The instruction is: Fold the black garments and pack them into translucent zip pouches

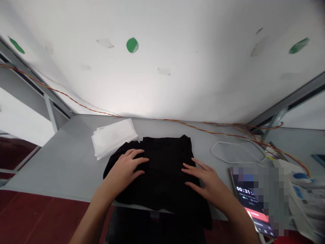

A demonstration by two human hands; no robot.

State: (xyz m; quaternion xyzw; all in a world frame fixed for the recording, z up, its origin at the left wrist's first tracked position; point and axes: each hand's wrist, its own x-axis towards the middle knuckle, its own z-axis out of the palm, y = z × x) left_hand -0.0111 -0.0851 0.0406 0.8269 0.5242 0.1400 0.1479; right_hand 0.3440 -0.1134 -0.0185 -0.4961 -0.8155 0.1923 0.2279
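Note:
A black cloth garment [165, 173] lies spread on the grey table, its lower right part hanging over the front edge. Its exact kind cannot be made out. My left hand [129, 166] rests on the garment's left side, fingers stretched out and apart. On the right side, my right hand [201, 176] touches the cloth with its fingers spread. Behind the garment's left corner sits a small stack of white packets [114, 137], close to the black fabric.
The grey table [58, 159] meets a white wall. Red and yellow twisted wires [203, 130] run along the back. To the right are a white cable [215, 152], a phone [250, 203] showing a timer, and white packages [308, 200].

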